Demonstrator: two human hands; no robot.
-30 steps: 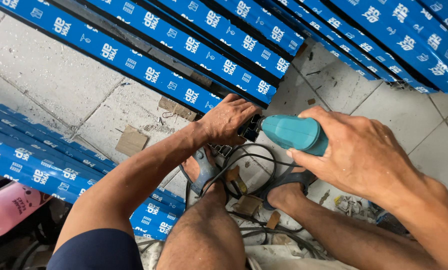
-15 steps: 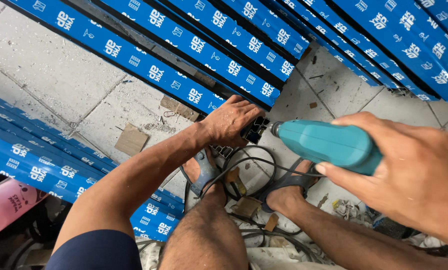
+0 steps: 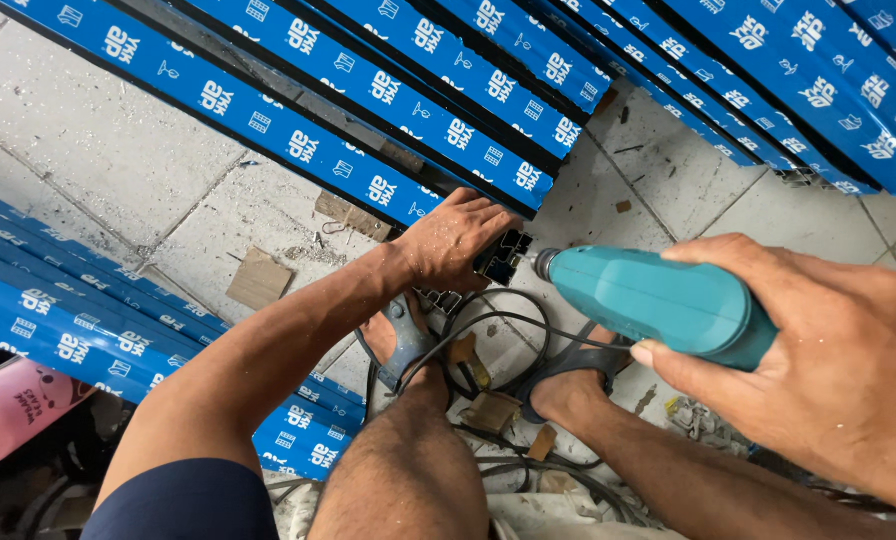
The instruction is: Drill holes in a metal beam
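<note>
The person's left hand [image 3: 458,243] is clenched over the cut end of a dark metal profile [image 3: 504,257], whose hollow end section shows just past the fingertips. The profile's long axis runs up and to the left from there, parallel to the blue-wrapped profiles [image 3: 298,130] stacked beside it on the tiled floor [image 3: 108,150]. The right hand [image 3: 818,350] grips the body of a teal power drill [image 3: 658,300], fingers wrapped over the top and thumb beneath. The drill lies almost level, its chuck [image 3: 546,264] aimed left at the profile's end and just beside it (whether the tip touches metal cannot be made out). So the left hand is on the work, the right further back behind the tool, crossing the profile's axis at an angle. A black cable [image 3: 488,325] loops over the sandalled feet [image 3: 568,385] below.
</note>
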